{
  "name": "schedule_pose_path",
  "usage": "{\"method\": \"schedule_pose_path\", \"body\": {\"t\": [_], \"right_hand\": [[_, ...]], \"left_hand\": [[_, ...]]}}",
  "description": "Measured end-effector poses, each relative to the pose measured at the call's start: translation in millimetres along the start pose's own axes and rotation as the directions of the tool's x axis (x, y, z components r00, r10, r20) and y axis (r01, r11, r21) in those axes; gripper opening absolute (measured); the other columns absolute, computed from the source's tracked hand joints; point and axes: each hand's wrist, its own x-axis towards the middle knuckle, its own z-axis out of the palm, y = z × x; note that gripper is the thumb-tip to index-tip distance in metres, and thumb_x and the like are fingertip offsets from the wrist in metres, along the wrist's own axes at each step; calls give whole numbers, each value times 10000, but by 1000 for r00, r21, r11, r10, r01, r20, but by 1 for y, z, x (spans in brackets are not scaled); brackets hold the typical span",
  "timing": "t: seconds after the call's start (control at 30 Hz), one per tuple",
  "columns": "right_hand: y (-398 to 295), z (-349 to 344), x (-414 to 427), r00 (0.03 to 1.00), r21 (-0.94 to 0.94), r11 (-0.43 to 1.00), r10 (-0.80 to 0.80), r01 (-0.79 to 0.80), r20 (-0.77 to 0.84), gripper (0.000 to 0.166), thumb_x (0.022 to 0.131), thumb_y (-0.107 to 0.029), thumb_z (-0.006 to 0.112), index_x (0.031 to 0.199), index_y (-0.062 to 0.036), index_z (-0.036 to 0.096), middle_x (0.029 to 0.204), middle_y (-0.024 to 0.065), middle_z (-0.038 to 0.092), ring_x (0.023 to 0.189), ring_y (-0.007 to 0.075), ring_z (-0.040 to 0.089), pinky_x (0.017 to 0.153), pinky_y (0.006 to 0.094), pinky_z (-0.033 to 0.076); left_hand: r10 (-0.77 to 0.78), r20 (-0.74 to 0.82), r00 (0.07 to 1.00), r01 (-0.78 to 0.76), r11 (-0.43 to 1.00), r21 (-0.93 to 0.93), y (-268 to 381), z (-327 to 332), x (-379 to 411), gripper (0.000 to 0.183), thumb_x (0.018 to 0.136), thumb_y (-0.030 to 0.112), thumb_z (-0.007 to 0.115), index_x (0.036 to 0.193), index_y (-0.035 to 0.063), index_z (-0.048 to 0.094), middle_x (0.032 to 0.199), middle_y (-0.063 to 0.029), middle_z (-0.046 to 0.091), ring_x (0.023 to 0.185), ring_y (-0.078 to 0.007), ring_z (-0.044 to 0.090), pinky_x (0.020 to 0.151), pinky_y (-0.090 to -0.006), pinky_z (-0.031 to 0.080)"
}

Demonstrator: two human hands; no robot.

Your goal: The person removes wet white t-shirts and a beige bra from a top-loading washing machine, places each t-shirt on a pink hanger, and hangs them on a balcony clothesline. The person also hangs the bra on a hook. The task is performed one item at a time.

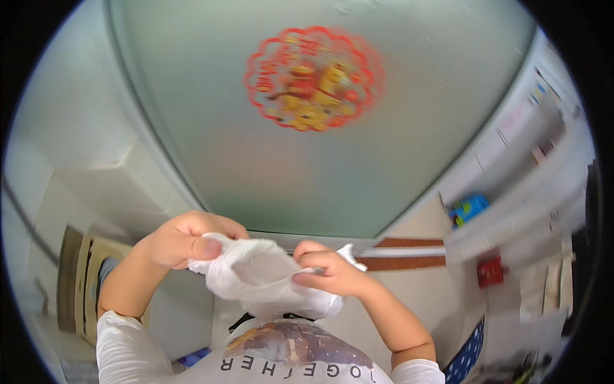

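Note:
Bunched white cloth (261, 269), perhaps a garment, is stretched between both hands in front of my chest. Its upper edge gapes in a wide opening between them. My left hand (194, 240) pinches the left end of the rim, with the thumb on top. On the other side my right hand (328, 271) grips the rim between thumb and fingers. A small end of white material sticks out beyond the right knuckles. The lower folds hang close against my printed white T-shirt (307, 350).
A frosted glass door (206, 120) bearing a round red and gold sticker (312, 81) stands ahead. To the left is a cream washing machine (84, 283) with dark cloth inside. Rightward are a blue packet (467, 210), a red box (489, 268) and a patterned blue fabric (467, 353).

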Motion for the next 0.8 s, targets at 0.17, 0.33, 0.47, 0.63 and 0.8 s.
{"method": "schedule_pose_path", "body": {"t": [0.17, 0.33, 0.47, 0.63, 0.8], "right_hand": [[-28, -16, -104, 877, -161, 971, 81, -177, -474, 162, 860, -168, 613, 792, -28, 567, 958, 102, 609, 857, 233, 586, 706, 320, 465], [-88, 20, -169, 655, -506, 469, 233, -723, -719, 237, 869, -285, 589, 827, -72, 494, 716, 128, 568, 642, 322, 559, 562, 397, 431], [-102, 55, -195, 313, -48, 528, 426, -848, -849, 223, 849, -265, 622, 893, -75, 515, 682, 120, 563, 597, 300, 524, 547, 381, 403], [-87, 115, -211, 175, 161, 568, 491, -807, -853, 290, 820, -232, 651, 1073, -98, 603, 782, 118, 634, 765, 296, 594, 707, 391, 468], [-95, 164, -251, -20, 96, 221, 321, -970, -947, 181, 786, -193, 677, 913, -74, 626, 929, 123, 635, 848, 308, 607, 730, 406, 475]], "left_hand": [[-154, 93, 984, 129, 965, 229, -38, -10, 87, 266, 893, 183, 570, 748, -40, 576, 834, -98, 562, 710, -138, 489, 601, -280, 392], [15, 357, 934, -198, 853, 483, -68, 20, 168, 379, 913, 207, 543, 621, 2, 415, 629, -18, 422, 591, -102, 369, 518, -273, 316], [28, 562, 827, -215, 938, 270, -81, 62, 216, 394, 923, 228, 528, 624, -6, 422, 649, -24, 436, 608, -105, 387, 541, -268, 335], [167, 776, 609, -527, 816, 239, -92, 116, 251, 361, 921, 233, 523, 658, -8, 467, 672, -48, 468, 618, -146, 417, 576, -284, 360], [254, 824, 507, -655, 734, 177, -118, 166, 275, 330, 927, 258, 507, 745, -14, 545, 711, -64, 523, 671, -181, 484, 644, -291, 410]]}}
